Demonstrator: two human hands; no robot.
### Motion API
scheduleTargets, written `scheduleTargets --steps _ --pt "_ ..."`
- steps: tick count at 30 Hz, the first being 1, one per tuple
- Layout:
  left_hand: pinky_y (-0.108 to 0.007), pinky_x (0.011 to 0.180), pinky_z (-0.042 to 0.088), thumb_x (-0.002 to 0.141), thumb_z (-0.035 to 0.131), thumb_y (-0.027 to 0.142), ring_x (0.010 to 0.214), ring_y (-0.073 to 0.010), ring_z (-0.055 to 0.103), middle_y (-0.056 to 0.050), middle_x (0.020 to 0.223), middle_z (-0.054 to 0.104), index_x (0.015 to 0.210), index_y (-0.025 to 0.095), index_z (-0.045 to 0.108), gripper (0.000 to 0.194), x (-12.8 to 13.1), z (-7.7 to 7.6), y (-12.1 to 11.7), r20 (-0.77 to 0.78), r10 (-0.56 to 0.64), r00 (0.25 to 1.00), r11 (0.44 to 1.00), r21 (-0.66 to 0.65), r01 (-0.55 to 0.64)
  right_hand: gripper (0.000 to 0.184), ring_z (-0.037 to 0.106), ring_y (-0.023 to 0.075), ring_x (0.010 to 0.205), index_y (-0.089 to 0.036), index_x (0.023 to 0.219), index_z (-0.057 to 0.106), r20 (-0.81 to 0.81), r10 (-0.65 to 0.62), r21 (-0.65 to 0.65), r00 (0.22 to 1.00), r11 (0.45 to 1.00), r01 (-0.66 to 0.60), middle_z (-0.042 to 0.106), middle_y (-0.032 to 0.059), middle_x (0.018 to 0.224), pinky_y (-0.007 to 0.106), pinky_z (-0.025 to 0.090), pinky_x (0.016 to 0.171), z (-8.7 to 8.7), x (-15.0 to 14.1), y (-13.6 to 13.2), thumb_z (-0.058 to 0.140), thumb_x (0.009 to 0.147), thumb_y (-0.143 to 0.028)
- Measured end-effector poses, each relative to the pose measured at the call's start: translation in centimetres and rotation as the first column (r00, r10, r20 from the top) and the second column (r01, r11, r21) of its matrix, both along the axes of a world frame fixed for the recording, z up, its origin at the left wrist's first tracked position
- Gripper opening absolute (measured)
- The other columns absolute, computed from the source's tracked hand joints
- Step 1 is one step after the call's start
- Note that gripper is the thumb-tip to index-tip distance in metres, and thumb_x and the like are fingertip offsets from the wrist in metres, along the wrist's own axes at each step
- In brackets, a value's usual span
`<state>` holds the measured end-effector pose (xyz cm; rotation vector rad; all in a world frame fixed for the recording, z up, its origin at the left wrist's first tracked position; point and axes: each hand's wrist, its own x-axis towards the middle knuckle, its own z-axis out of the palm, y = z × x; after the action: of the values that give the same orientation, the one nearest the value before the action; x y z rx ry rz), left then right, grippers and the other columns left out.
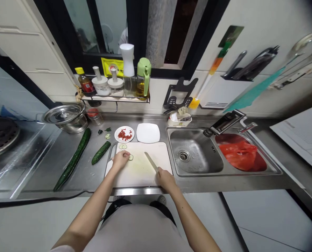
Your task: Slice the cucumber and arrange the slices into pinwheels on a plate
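Observation:
My right hand [166, 179] grips a kitchen knife [150, 161] by its handle, the blade lying low over the pale cutting board [140, 179] and pointing up and left. On the board's left part, the fingers of my left hand [121, 160] are pinched together at the edge of a thin cucumber slice [131, 158]. More cucumber slices [123, 146] lie flat near the board's upper left corner. A cut length of cucumber [100, 153] rests on the counter left of the board, and a long whole cucumber [72, 160] lies farther left.
Behind the board stand a plate of chopped red pieces [117, 134] and a square white plate [148, 133]. To the right is a double sink [198, 168] with a faucet [224, 123] and a red plastic bag [238, 154]. A steel pot [74, 120] and a condiment shelf [114, 99] are at the back.

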<state>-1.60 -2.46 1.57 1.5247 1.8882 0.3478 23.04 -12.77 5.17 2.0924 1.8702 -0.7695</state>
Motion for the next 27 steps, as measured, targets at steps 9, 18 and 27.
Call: scheduleTargets --steps 9,18,27 --pt "-0.041 0.095 0.033 0.082 0.051 0.023 0.101 -0.0239 0.062 -0.004 0.095 0.075 0.088 0.025 0.072 0.022 0.7 0.1 -0.8 -0.178 -0.279 0.944 0.959 -0.006 0.283 0.031 0.065 0.0239 0.098 -0.018 0.115 0.055 0.023 0.019 0.005 1.000 1.000 -0.019 0.068 0.0143 0.104 0.030 0.041 0.075 0.5 -0.3 -0.1 0.032 0.095 -0.021" --pt "-0.041 0.090 0.034 0.085 0.046 0.019 0.107 -0.0253 0.058 -0.006 0.105 0.072 0.094 0.027 0.072 0.028 -0.2 -0.1 -1.8 -0.235 -0.233 0.944 0.963 0.079 0.258 0.028 0.066 0.0244 0.094 -0.018 0.110 0.055 0.003 0.083 0.006 0.997 0.997 -0.083 0.070 0.0134 0.099 0.031 0.041 0.074 1.9 -1.9 -2.2 0.031 0.097 -0.023" --pt "-0.043 0.093 0.030 0.081 0.054 0.025 0.112 -0.0285 0.053 -0.008 0.108 0.069 0.100 0.027 0.072 0.027 0.0 -0.7 -2.7 -0.251 -0.255 0.934 0.957 0.074 0.281 0.028 0.066 0.0251 0.093 -0.017 0.108 0.056 -0.010 0.185 -0.020 0.983 0.983 -0.185 0.070 0.0132 0.096 0.032 0.042 0.073 1.9 -4.3 -3.3 0.032 0.094 -0.017"
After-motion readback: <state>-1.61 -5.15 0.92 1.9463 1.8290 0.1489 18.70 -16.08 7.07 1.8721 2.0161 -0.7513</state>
